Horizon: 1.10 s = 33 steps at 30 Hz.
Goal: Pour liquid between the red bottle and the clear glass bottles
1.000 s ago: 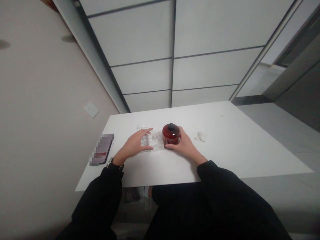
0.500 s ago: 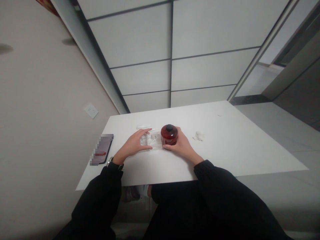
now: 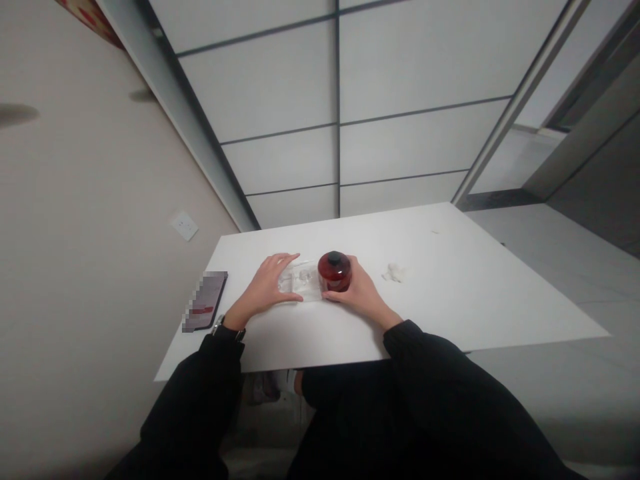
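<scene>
My right hand is wrapped round the right side of a dark red, see-through bottle with a round black cap, which stands upright near the middle of the table. Left of the bottle, a clear plastic container lies against or very close to it; its exact shape is hard to make out. My left hand curves round the container's left end, thumb along the near side and fingers on the far side.
A phone lies at the left edge of the white table. Crumpled white tissue or film sits right of the bottle, and a small scrap lies farther back. A wall socket is at left, panelled doors behind.
The view has shifted slightly. Both hands keep nearly the same places round the bottle and the clear container; the left fingers look a little more bunched.
</scene>
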Tool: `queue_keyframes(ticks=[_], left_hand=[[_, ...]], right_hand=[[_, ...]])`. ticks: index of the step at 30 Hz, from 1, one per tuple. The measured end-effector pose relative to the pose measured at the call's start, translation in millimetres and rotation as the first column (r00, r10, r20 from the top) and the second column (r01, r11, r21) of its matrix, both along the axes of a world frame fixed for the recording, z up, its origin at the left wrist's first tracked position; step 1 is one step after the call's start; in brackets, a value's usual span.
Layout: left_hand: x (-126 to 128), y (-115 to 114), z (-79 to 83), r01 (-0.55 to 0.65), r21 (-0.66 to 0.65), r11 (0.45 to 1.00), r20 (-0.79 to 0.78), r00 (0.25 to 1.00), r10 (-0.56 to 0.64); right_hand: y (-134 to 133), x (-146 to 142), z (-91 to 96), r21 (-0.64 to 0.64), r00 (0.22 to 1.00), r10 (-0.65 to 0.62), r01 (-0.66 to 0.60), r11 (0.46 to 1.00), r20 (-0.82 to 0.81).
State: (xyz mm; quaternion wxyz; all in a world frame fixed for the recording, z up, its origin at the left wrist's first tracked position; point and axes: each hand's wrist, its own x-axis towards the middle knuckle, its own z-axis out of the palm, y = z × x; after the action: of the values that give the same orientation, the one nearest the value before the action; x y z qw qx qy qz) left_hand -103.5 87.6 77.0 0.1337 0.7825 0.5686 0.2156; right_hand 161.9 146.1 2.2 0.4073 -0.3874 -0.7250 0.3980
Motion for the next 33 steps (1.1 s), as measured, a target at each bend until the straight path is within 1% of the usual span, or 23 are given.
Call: queue_keyframes(ticks=[3,6,8,11,13,17,20,22,24,28,30,33], left_hand=[[23.6,-6.0,16.3,0.021,0.058,0.998,0.003,1.000,-0.021],[59.3,-5.8,27.9,0.142,0.092,0.986,0.061,0.987,-0.148],[81.0,-0.1,30.3,0.181,0.103,0.978,0.135,0.972,-0.194],[99.7,10.9,29.7,0.162,0.121,0.979,0.193,0.964,-0.183],[103.5,15.7,29.5,0.128,0.134,0.983,0.206,0.966,-0.154],[107.1,18.5,31.0,0.027,0.171,0.985,0.236,0.969,-0.067],[116.7,21.5,29.4,-0.049,0.197,0.979,0.237,0.972,0.001],[126.0,24.1,26.3,-0.071,0.204,0.976,0.238,0.971,0.021],[134.9,25.1,22.2,-0.055,0.197,0.979,0.247,0.969,0.005],[142.6,16.0,14.8,-0.022,0.172,0.985,0.280,0.960,-0.028],[140.3,7.6,13.1,-0.054,0.170,0.984,0.300,0.954,0.000],[134.5,-1.5,13.5,-0.126,0.180,0.976,0.324,0.944,0.062]], right_hand=[[0.6,3.3,3.5,-0.015,0.999,0.048,-0.048,0.999,-0.012],[1.0,9.5,7.7,-0.039,0.989,0.146,-0.147,0.988,-0.030],[1.3,14.3,9.3,-0.064,0.979,0.199,-0.201,0.977,-0.034],[2.3,19.8,9.4,-0.081,0.978,0.204,-0.206,0.975,-0.033],[3.1,22.0,8.8,-0.079,0.979,0.198,-0.201,0.976,-0.040],[3.0,23.6,10.1,-0.085,0.970,0.233,-0.238,0.968,-0.065],[1.3,22.7,12.4,-0.086,0.967,0.245,-0.251,0.964,-0.072],[0.2,21.0,12.8,-0.092,0.965,0.252,-0.259,0.961,-0.077],[-0.1,19.1,11.8,-0.092,0.964,0.252,-0.259,0.962,-0.084],[1.5,18.4,9.0,-0.063,0.972,0.208,-0.216,0.974,-0.107],[2.3,19.6,8.6,-0.062,0.973,0.192,-0.201,0.978,-0.124],[1.9,21.4,9.1,-0.074,0.968,0.206,-0.218,0.973,-0.143]])
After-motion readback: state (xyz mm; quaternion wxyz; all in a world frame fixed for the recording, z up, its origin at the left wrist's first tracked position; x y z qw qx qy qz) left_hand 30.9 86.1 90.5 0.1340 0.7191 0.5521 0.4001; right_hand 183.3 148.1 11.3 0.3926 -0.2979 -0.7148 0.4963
